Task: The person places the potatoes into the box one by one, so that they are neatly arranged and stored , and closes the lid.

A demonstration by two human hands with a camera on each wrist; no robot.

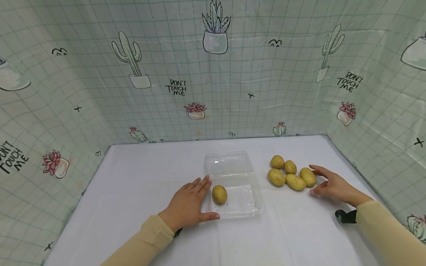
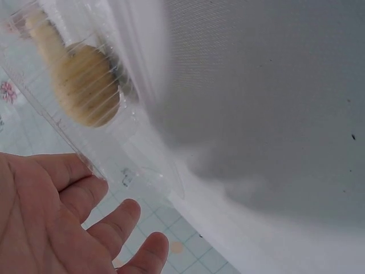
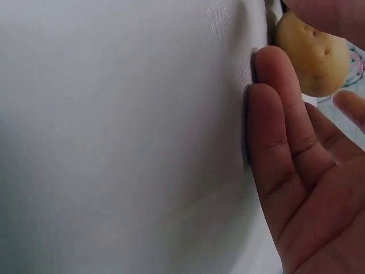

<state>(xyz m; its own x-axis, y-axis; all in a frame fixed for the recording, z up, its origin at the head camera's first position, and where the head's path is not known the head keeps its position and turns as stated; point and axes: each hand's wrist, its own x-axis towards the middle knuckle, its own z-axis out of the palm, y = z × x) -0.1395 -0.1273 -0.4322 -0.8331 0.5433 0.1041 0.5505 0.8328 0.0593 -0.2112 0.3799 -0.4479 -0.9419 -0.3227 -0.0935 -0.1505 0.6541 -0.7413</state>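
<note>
A clear plastic clamshell box point(image 1: 239, 201) lies with its lid point(image 1: 229, 164) folded back, and one potato point(image 1: 219, 194) sits in the left part of its base. My left hand point(image 1: 188, 205) rests at the box's left side, fingers straight and thumb along the front edge; in the left wrist view its fingertips are right at the clear wall. Over on the right, my right hand point(image 1: 336, 188) is beside the rightmost potato point(image 1: 307, 177) of a small group, thumb and fingers spread around its near side. The right wrist view shows that potato point(image 3: 315, 54) between thumb and fingers, with a gap.
Several more potatoes, among them a front one point(image 1: 296, 182) and a back one point(image 1: 277, 162), cluster right of the box. All stands on a white-covered table point(image 1: 139, 184). A patterned curtain point(image 1: 159, 55) closes off the back and both sides.
</note>
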